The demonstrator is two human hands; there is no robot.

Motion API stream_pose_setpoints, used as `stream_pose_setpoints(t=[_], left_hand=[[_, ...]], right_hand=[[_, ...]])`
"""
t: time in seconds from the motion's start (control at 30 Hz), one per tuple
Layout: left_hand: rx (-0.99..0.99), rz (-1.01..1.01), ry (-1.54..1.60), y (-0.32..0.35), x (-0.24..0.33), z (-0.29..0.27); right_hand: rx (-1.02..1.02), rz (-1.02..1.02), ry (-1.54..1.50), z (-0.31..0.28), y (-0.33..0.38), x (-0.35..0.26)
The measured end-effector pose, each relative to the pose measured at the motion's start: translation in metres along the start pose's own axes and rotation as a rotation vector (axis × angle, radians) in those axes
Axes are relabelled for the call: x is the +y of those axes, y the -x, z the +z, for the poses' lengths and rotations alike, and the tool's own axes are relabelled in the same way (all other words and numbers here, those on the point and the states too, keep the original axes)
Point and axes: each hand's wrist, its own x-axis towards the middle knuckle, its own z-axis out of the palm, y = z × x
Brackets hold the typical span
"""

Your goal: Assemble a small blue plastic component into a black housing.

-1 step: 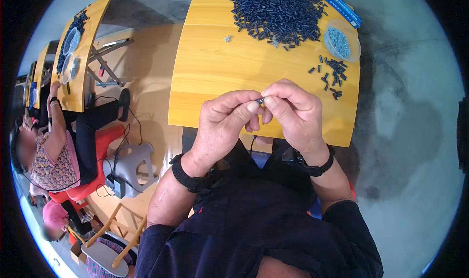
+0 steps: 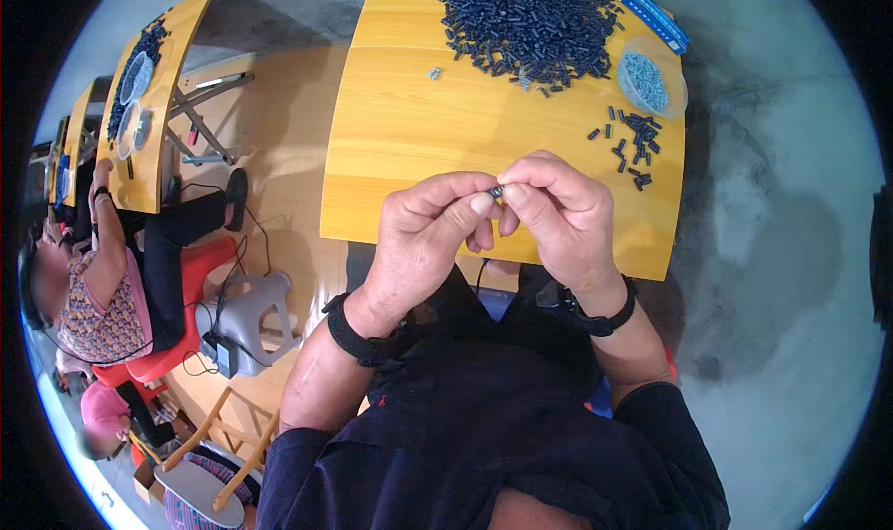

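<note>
Above the table's near edge, my left hand [image 2: 428,228] and my right hand [image 2: 563,215] meet fingertip to fingertip. Pinched between them is a small dark cylindrical piece [image 2: 497,193], mostly covered by the fingers; a greyish part shows on it, too small to make out. Past the hands, to the right, lies a loose group of short black cylindrical pieces [image 2: 642,137]. A large heap of similar black pieces [image 2: 526,27] spreads over the far part of the table. Beside it stands a clear plastic tub [image 2: 677,97] holding small silvery-blue metal parts [image 2: 642,79].
The yellow wooden table [image 2: 391,130] carries a few tiny metal bits [image 2: 434,74] and a blue box [image 2: 651,16] at the far right. At left, a person [image 2: 102,288] sits at another table [image 2: 177,83] near a grey stool [image 2: 246,316]. A wooden chair [image 2: 228,437] stands lower left.
</note>
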Motion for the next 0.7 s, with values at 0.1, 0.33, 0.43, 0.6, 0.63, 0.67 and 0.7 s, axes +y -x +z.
stream_pose_setpoints(t=[0.1,0.33,0.43,0.6,0.63,0.67,0.7], left_hand=[[-0.005,-0.024,-0.022,-0.0012,0.0029,-0.0016],[0.0,-0.142,0.026,-0.0008,0.0054,-0.0052],[0.007,-0.146,0.113,-0.0001,0.0032,-0.005],[0.0,-0.183,0.125,-0.0002,0.0065,-0.0033],[-0.002,-0.185,0.099,-0.0002,0.0065,-0.0033],[-0.002,-0.186,0.1,0.0,0.0064,-0.0036],[0.007,-0.179,0.062,0.0003,0.0061,-0.004]], right_hand=[[-0.003,-0.029,0.058,-0.0001,-0.0019,0.0004],[-0.075,-0.088,0.246,-0.005,-0.0078,-0.0028],[-0.06,-0.097,0.274,-0.0035,-0.0084,-0.0049],[-0.047,-0.099,0.286,-0.0049,-0.0077,-0.0052],[-0.072,-0.12,0.331,-0.0061,-0.0078,-0.0066],[-0.071,-0.118,0.332,-0.0062,-0.0083,-0.007],[-0.083,-0.118,0.331,-0.0062,-0.0091,-0.0071]])
